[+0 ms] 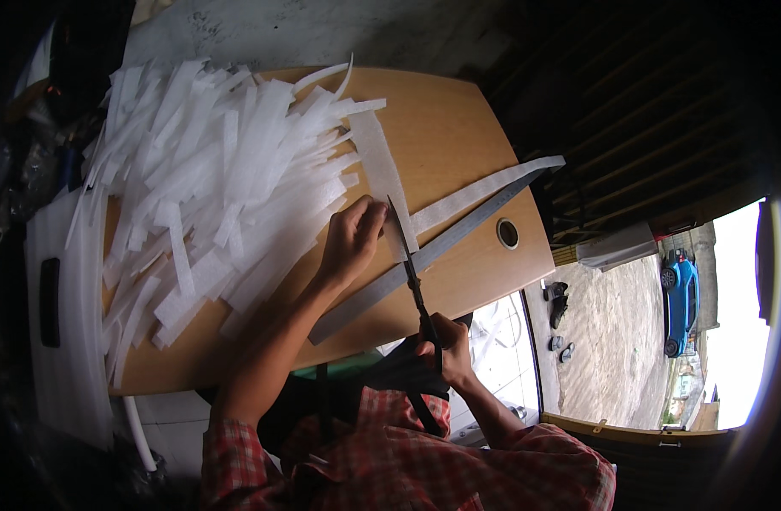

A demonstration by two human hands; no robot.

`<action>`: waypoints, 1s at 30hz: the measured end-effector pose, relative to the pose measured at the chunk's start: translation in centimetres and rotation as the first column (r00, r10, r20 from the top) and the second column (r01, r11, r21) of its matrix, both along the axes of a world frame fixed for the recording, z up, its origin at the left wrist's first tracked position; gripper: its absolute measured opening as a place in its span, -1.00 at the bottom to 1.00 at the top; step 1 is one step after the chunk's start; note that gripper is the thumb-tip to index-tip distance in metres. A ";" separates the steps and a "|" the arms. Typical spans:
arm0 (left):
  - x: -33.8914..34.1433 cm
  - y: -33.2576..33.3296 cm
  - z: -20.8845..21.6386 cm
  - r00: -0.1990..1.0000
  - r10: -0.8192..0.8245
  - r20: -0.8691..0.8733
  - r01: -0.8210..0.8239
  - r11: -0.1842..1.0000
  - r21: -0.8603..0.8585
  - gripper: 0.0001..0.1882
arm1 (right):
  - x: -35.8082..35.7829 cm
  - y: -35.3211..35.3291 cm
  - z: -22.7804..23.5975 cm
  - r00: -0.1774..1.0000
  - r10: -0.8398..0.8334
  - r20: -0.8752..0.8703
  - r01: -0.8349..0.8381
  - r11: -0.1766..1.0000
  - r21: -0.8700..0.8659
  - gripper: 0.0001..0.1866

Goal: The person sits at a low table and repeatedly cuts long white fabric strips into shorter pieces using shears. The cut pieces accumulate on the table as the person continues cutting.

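Observation:
My left hand [354,237] is closed in a pinch at the left edge of a white foam strip [375,153] lying on the wooden table [441,119]. My right hand [450,345] grips the black handles of a pair of scissors [417,294] near the table's front edge. The blades point away from me along the strip, their tips close to my left fingers. A long grey ruler-like bar [480,219] lies slantwise under the scissors. Another white foam strip [492,189] runs beside it, toward the right edge.
A large loose heap of white foam strips [228,170] covers the table's left half. At the far left stands a white foam sheet or roll [67,307]. The table has a round cable hole [508,232] on the right. Shoes [557,305] lie on the ground outside, with a blue car [681,302] beyond.

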State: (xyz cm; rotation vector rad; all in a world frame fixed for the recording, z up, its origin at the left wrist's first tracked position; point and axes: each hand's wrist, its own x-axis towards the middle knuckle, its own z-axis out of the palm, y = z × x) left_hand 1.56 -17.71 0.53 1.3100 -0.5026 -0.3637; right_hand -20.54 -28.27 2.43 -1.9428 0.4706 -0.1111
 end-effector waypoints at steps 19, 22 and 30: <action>1.2 0.3 -0.5 0.998 0.058 0.011 -0.058 0.998 -0.005 -0.64 | 0.6 0.0 -0.2 0.999 0.015 0.043 -0.016 1.000 0.011 -0.29; 1.1 -0.2 -1.0 0.999 0.017 0.033 -0.015 0.998 -0.056 -0.63 | 0.8 -0.4 -0.1 0.997 0.033 0.068 -0.036 0.999 0.036 -0.28; 1.2 0.3 -0.5 0.999 -0.014 -0.042 0.015 0.999 0.035 -0.64 | 1.1 -0.4 -0.1 0.999 0.018 0.031 -0.016 0.999 -0.041 -0.26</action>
